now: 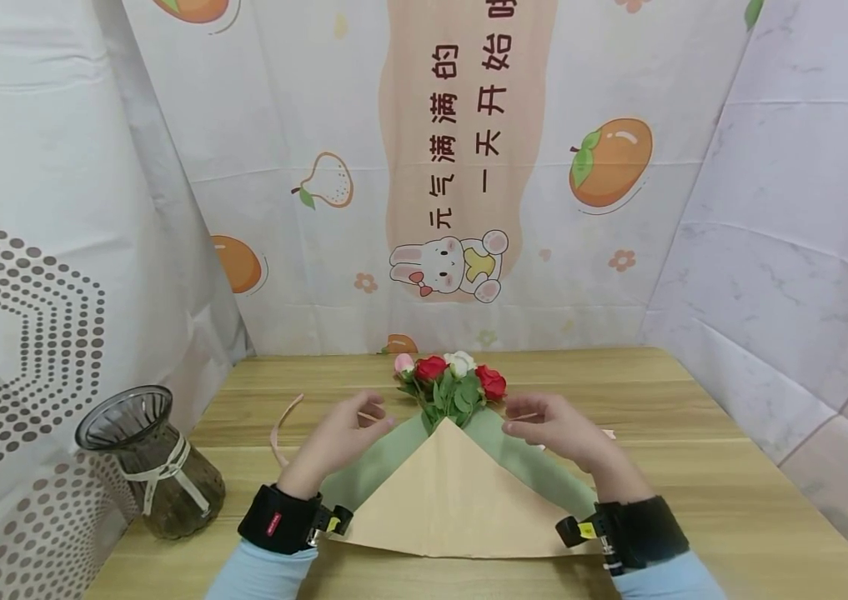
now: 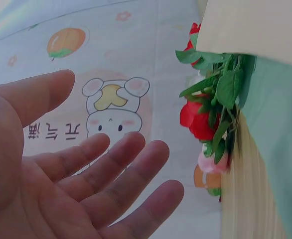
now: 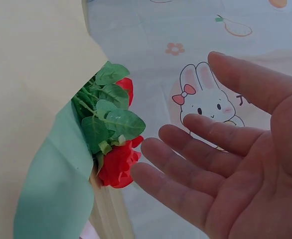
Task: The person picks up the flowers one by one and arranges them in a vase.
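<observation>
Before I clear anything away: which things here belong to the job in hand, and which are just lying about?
In the job:
flowers
tan paper
green paper
ribbon, probably

Just there:
vase, apparently, standing off to the left
backdrop

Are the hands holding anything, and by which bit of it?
Nothing is held: the left hand and right hand are empty, on either side of the flowers.

A wood-grain table bears a wrapped bouquet, vase, pink ribbon
</observation>
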{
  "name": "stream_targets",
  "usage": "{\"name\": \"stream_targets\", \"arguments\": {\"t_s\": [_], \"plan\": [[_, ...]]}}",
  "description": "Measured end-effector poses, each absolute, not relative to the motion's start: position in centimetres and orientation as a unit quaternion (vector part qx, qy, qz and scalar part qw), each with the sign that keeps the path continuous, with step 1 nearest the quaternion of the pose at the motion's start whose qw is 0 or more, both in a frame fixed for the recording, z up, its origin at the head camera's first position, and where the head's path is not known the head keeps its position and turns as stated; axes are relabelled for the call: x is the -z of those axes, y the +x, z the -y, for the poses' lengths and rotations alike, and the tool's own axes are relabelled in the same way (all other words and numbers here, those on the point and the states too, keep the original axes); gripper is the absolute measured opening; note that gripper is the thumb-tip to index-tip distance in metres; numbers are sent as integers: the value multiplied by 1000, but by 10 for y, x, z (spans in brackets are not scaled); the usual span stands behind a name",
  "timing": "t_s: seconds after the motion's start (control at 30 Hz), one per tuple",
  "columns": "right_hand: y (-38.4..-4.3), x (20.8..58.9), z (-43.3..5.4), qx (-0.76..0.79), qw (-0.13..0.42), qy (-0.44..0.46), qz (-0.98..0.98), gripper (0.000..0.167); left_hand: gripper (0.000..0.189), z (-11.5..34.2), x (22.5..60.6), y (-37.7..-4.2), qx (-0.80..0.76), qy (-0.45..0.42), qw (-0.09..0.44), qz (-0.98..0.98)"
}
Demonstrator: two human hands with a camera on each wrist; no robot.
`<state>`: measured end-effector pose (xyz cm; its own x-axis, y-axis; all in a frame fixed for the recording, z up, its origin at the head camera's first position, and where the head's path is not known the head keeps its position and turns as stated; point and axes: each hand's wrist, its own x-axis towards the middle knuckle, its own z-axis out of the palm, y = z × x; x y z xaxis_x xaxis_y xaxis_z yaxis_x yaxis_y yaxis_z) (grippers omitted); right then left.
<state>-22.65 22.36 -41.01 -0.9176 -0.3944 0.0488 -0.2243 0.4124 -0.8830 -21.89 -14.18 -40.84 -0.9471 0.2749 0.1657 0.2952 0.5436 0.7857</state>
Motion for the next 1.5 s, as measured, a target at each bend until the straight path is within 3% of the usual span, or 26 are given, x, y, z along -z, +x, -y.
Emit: {"name": "stream_targets", "arguments": {"t_s": [0.53, 0.77, 1.17, 1.37, 1.5], "plan": [[-231, 430, -211, 503, 116, -180, -837, 51, 54, 129, 425, -219, 442, -207, -63, 870], [-228, 434, -207, 496, 144, -161, -841, 60, 59, 127, 430, -217, 417, -203, -86, 882], [-226, 437, -202, 443, 170, -152, -867, 64, 56, 124, 437, -217, 397, -208, -127, 885], [-223, 435, -201, 411, 178, -169, -878, 55, 56, 125, 439, -217, 374, -218, -144, 890], [-222, 435, -201, 395, 178, -194, -880, 39, 57, 127, 441, -216, 374, -216, -151, 889]]}}
